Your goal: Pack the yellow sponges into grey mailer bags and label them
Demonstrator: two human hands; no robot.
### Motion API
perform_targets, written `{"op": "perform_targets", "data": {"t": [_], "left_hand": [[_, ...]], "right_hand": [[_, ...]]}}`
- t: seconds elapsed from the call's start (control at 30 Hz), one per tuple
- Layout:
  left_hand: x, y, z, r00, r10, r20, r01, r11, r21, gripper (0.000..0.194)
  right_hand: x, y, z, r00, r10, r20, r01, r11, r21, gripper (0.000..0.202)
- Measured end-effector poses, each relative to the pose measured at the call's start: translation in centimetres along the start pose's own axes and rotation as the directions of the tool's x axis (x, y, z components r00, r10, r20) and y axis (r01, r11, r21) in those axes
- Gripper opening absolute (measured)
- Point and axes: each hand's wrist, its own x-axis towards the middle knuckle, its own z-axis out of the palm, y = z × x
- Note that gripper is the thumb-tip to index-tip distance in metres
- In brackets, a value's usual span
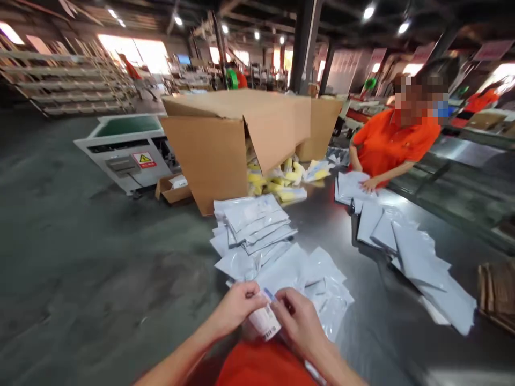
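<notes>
Low in the head view, close to my body, a small printed label (264,321) with a barcode is pinched between my two hands. My left hand (242,301) grips its upper left edge with thumb and bent fingers. At the upper right edge, my right hand (295,316) is closed in the same way. Just beyond my hands lie loose white plastic mailing bags (287,265), overlapping one another. Behind these rises an uneven stack of filled white mailing bags (253,220).
A large open cardboard box (209,161) stands beyond the stack, with yellow bagged items (281,182) spilling beside it. On the right, a person in orange (396,142) handles white bags (414,252) fanned over the dark tabletop (322,214). Brown folded cardboard (497,295) sits at far right.
</notes>
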Motion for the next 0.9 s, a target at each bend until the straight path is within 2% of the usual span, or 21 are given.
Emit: {"op": "perform_targets", "data": {"t": [0.17,0.3,0.37,0.43,0.5,0.67,0.73,0.77,0.83,0.9], "left_hand": [[-0.2,-1.3,0.4,0.994,-0.109,0.019,0.108,0.993,0.044,0.033],[-0.1,-2.5,0.8,0.997,-0.057,-0.043,0.059,0.997,0.042,0.034],[-0.1,-2.8,1.0,0.999,-0.032,0.007,0.032,0.999,0.003,0.029],[-0.1,-3.1,1.1,0.996,-0.012,0.088,0.015,0.999,-0.041,0.024],[0.0,-3.3,1.1,0.993,-0.019,0.116,0.024,0.999,-0.036,0.024],[1.0,-3.3,0.8,0.996,-0.089,0.001,0.089,0.995,0.052,0.035],[1.3,-3.4,0.3,0.994,-0.106,0.019,0.105,0.994,0.018,0.035],[1.3,-3.6,-0.2,0.990,-0.127,0.063,0.129,0.992,-0.018,0.032],[1.0,-4.4,-1.6,0.965,-0.193,0.178,0.209,0.975,-0.077,0.029],[0.2,-5.5,-3.3,0.930,-0.271,0.247,0.302,0.949,-0.095,0.031]], "right_hand": [[-0.1,0.4,-1.2,0.995,0.085,0.057,-0.086,0.996,0.023,0.021],[0.1,0.7,-1.1,0.966,0.152,0.208,-0.167,0.984,0.057,0.020],[0.1,0.8,-0.9,0.968,0.131,0.216,-0.137,0.991,0.012,0.019],[0.0,0.9,-0.8,0.982,0.093,0.166,-0.086,0.995,-0.047,0.022],[-0.3,0.9,-0.8,0.991,0.041,0.131,-0.030,0.995,-0.091,0.023],[-0.1,1.0,-1.2,0.990,-0.065,0.125,0.088,0.978,-0.189,0.022],[1.4,1.7,-3.0,0.993,-0.080,0.088,0.097,0.971,-0.217,0.024],[2.5,2.3,-4.3,0.997,-0.075,0.030,0.080,0.968,-0.236,0.024],[5.5,4.3,-7.7,0.987,-0.030,-0.159,-0.012,0.966,-0.258,0.025],[8.6,6.9,-10.6,0.948,0.055,-0.313,-0.123,0.971,-0.203,0.029]]}}
